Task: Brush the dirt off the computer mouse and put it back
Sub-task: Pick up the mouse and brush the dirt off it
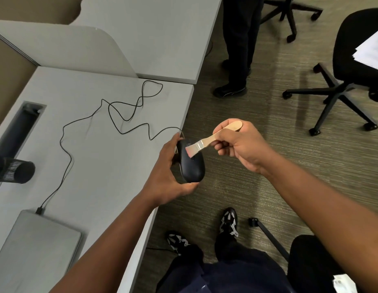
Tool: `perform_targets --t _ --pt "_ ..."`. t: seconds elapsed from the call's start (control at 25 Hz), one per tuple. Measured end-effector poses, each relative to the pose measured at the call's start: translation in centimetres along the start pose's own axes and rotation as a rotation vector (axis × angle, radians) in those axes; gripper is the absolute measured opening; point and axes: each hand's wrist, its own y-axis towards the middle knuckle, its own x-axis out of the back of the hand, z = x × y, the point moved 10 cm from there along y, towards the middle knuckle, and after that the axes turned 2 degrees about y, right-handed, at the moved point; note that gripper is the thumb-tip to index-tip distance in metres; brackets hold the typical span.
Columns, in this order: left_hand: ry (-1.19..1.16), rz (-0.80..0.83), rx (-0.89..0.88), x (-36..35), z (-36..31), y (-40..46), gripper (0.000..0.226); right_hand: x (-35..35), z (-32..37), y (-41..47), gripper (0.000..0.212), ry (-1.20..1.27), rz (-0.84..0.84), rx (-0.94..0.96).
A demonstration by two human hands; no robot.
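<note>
Mouse in left hand past desk edge, brush touching.

I stand on grey-brown striped carpet beside a pale grey laminate desk. A rectangular cable slot is cut near its left edge, and a closed silver laptop lies at its near left corner. A light grey curved divider panel rises along the far edge, with a second grey desk beyond it. A black swivel chair on a five-star castor base stands to my right, bearing white papers. Another person's dark trouser legs stand by the far desk's right edge.
</note>
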Motion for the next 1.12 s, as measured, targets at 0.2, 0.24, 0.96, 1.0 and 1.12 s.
perform_targets --t 0.2,0.24,0.96,1.0,1.12 --pt "0.044 0.014 -0.004 -0.5 0.7 -0.2 0.162 0.8 3.0 0.0 0.011 -0.202 -0.109 0.227" --pt "0.049 0.009 -0.005 -0.5 0.8 -0.2 0.164 -0.3 3.8 -0.3 0.011 -0.312 -0.032 0.300" --pt "0.139 -0.023 -0.048 0.4 1.1 -0.6 0.161 -1.2 2.2 0.1 0.011 -0.314 -0.045 0.048" --pt "0.145 -0.022 -0.051 0.4 1.1 -0.6 0.160 -0.2 2.2 0.3 0.012 -0.353 -0.117 0.056" --pt "0.155 -0.016 -0.066 0.5 0.9 -0.8 0.159 0.8 2.9 0.3 0.012 -0.367 -0.174 0.139"
